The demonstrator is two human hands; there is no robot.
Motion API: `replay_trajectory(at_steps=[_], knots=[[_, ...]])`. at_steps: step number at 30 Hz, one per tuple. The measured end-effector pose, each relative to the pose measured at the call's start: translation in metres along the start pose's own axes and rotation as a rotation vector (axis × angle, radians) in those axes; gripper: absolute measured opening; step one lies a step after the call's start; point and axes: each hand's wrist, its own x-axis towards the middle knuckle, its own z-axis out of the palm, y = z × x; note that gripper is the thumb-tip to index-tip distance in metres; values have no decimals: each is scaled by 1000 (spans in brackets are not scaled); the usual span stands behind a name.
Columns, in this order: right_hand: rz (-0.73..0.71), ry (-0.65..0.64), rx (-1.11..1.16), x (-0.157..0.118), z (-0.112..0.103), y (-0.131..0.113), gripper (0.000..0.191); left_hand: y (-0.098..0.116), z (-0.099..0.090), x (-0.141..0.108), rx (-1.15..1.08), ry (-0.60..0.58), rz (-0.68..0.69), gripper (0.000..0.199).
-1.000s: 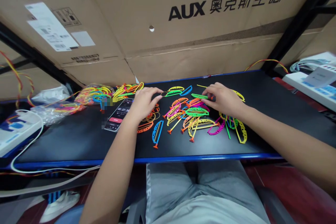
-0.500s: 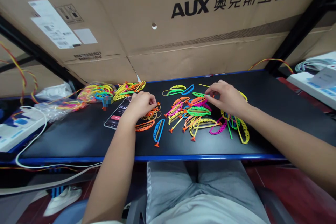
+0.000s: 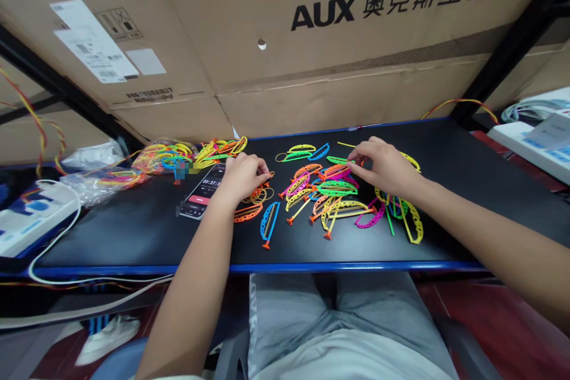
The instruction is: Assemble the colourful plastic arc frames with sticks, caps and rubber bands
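My left hand (image 3: pixel 244 178) is closed in a pinch, with a thin tan rubber band (image 3: pixel 272 174) showing at its fingertips. Below those fingers lie more rubber bands (image 3: pixel 266 195) and orange pieces, partly hidden by the hand. My right hand (image 3: pixel 378 165) has thumb and index finger closed around the end of a green toy bow (image 3: pixel 337 160); an orange piece shows between its fingers. Between my hands is a pile of plastic toy bows and suction-cup arrows, among them a green bow (image 3: pixel 337 189) and a yellow bow (image 3: pixel 350 209). A blue bow (image 3: pixel 269 222) lies nearer me.
A phone (image 3: pixel 202 193) running a timer lies beside my left wrist. Bagged toy parts (image 3: pixel 162 157) and loose yellow pieces (image 3: pixel 222 148) are behind it. A large cardboard box (image 3: pixel 312 71) walls off the back. White power strips (image 3: pixel 534 142) sit at the right.
My left hand has shifted slightly right and up from the rubber bands, and one band now shows at its fingertips. My right hand has stayed almost still.
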Motion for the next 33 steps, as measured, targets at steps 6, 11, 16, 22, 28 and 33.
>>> replay_trajectory(at_steps=[6,11,16,22,28,33], knots=[[26,4,27,0,-1,0,11,3,-3,-1,7,-1,-31,10],[38,12,40,0,0,0,10,1,-5,-3,13,65,-15,13],[21,32,35,-1,1,0,11,0,-4,1,-529,278,-41,6],[-51,55,-12,0,0,0,12,2,-1,17,-1121,816,-167,27],[-57,73,-12,0,-2,-1,12,-13,-4,15,-1502,772,-174,24],[-36,88,13,-1,0,-1,11,-7,-4,8,-1466,565,-20,34]])
